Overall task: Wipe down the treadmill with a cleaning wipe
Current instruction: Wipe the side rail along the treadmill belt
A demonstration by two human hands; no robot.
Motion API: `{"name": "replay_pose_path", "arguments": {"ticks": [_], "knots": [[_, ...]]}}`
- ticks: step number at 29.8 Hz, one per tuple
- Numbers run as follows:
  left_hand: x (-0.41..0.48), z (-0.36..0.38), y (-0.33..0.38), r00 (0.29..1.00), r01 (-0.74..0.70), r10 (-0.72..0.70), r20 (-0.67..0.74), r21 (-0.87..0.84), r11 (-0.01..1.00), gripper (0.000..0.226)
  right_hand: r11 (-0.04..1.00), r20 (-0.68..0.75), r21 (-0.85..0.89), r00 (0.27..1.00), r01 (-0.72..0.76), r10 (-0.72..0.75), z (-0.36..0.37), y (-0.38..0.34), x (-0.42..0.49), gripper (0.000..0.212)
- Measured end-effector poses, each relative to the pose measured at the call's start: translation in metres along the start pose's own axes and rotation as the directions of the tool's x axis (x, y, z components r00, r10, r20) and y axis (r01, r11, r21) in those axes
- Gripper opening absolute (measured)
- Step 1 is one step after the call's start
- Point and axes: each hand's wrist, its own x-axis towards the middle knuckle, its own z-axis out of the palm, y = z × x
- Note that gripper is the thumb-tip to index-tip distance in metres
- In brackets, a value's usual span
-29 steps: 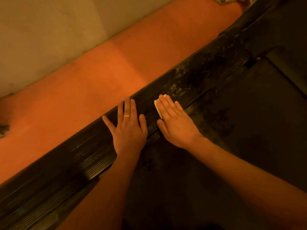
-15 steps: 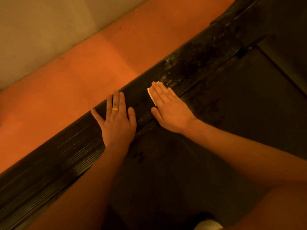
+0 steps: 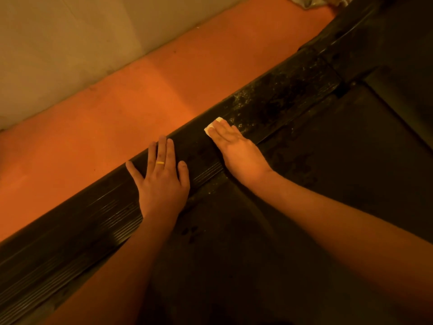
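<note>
The treadmill's black ribbed side rail [image 3: 281, 95] runs diagonally from lower left to upper right, with the dark belt [image 3: 328, 184] beside it on the right. My right hand [image 3: 236, 151] lies flat on the rail and presses a small white cleaning wipe [image 3: 212, 126] under its fingers; only a corner of the wipe shows. Beyond the wipe the rail carries pale speckles of dust. My left hand [image 3: 164, 181], with a gold ring, rests flat on the rail with spread fingers and holds nothing.
An orange floor [image 3: 140, 109] lies left of the rail, with a pale wall [image 3: 58, 43] behind it. A crumpled light cloth [image 3: 311, 2] sits on the floor at the top edge. The treadmill's front frame [image 3: 375, 31] rises at the upper right.
My right hand with the wipe has slid a little farther up the rail and away from my left hand. The left hand stays flat on the rail. The camera has shifted slightly.
</note>
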Motion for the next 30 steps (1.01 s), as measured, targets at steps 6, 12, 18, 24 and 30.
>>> {"name": "replay_pose_path", "arguments": {"ticks": [6,12,18,24,30], "knots": [[-0.001,0.0,0.001,1.0,-0.001,0.001,-0.017,-0.022,1.0,0.059,0.998,0.022,0.009,0.998,-0.063,0.063,-0.006,-0.011,0.022,0.074],[0.0,-0.002,0.001,1.0,-0.005,0.005,-0.003,-0.018,1.0,0.059,0.999,-0.001,-0.017,0.999,-0.035,0.035,0.001,-0.01,-0.029,0.074],[-0.001,-0.003,0.001,1.0,-0.016,0.016,-0.003,-0.017,1.0,0.058,0.996,0.045,0.023,0.996,-0.084,0.083,-0.015,0.001,0.016,0.073],[-0.001,-0.002,0.002,1.0,-0.009,0.009,0.004,-0.016,1.0,0.059,0.993,-0.034,0.056,0.994,-0.103,0.105,-0.006,-0.002,-0.039,0.07],[-0.001,0.0,0.001,1.0,-0.015,0.015,-0.009,-0.011,1.0,0.059,0.997,0.007,0.014,0.997,-0.078,0.078,-0.01,0.005,0.02,0.075]]}}
